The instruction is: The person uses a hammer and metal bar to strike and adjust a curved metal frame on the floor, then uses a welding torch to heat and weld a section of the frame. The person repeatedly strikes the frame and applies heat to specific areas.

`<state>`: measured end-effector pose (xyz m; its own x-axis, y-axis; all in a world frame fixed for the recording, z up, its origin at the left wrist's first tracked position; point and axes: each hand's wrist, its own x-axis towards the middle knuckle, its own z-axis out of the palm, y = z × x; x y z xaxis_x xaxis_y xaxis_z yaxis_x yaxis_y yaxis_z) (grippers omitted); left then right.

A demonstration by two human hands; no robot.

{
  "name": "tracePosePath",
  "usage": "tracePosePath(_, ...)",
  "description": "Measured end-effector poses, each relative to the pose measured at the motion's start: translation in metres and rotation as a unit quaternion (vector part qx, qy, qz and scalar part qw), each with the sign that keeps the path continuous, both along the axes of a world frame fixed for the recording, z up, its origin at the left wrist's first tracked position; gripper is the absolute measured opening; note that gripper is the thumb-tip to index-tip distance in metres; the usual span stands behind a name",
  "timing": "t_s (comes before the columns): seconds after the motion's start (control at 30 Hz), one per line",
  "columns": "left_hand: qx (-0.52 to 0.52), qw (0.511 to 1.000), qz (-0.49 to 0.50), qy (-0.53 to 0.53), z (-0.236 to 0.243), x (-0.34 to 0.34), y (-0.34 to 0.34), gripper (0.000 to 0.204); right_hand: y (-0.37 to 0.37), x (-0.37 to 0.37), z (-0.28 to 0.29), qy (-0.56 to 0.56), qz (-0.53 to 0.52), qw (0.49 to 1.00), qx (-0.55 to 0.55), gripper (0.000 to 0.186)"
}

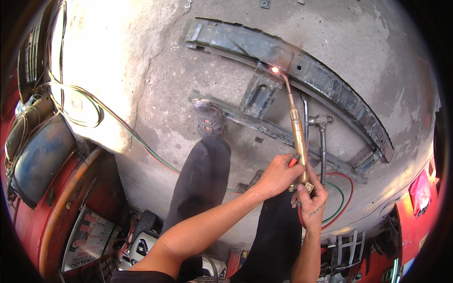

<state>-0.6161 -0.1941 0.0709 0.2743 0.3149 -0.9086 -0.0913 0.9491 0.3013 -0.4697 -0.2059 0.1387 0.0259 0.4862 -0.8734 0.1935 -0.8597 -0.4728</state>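
A brass gas torch (pixel 298 134) slants up from my hands, its bent copper tip ending in a bright glow at the near edge of a long curved metal beam (pixel 325 75). My right hand (pixel 311 200) is closed round the torch's valve end. Against the torch's handle, just left of it, my left hand (pixel 281 175) has its fingers curled, and a small orange-red object (pixel 293 161) sticks out of them. A bracket (pixel 258 96) joins the curved beam to a thinner straight bar (pixel 273 131) lying nearer me.
A hammer (pixel 322 141) lies across the bar, beside a thin metal rod (pixel 306 111). Red and green hoses (pixel 342 188) loop right of my hands; more hose (pixel 118 120) runs across the floor to a blue cylinder (pixel 42 153). My shoe (pixel 207 118) rests by the bar's left end.
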Motion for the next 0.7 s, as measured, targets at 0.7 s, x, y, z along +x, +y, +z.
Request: tracePosePath(0.7, 0.029, 0.999, 0.022, 0.009, -0.0007, 0.0001, -0.0031, 0.030, -0.0013, 0.0023, -0.0026, 0.050, -0.058, 0.997, -0.004, 0.054)
